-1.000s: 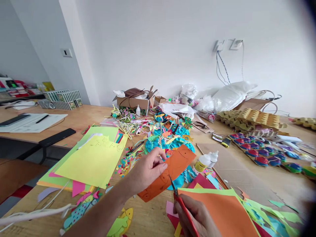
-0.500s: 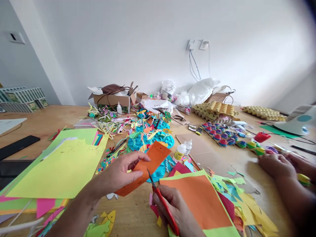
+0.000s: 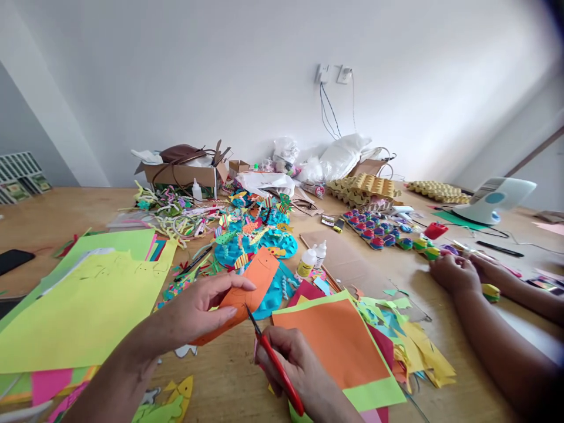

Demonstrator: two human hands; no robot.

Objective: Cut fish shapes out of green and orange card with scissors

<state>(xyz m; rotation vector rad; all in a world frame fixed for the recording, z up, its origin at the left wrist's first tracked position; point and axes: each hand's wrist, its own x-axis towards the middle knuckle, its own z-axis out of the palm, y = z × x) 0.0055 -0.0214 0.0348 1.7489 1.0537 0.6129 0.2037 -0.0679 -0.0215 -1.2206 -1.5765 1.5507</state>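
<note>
1 orange strip [image 3: 262, 271] in left grip [image 3: 189, 311], scissors [image 3: 282, 373] seemingly touching

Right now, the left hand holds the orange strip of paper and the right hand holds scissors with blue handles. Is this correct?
Not quite: the scissors have red handles, as the head view shows. The left hand does hold the orange strip, and the right hand the scissors.
</note>
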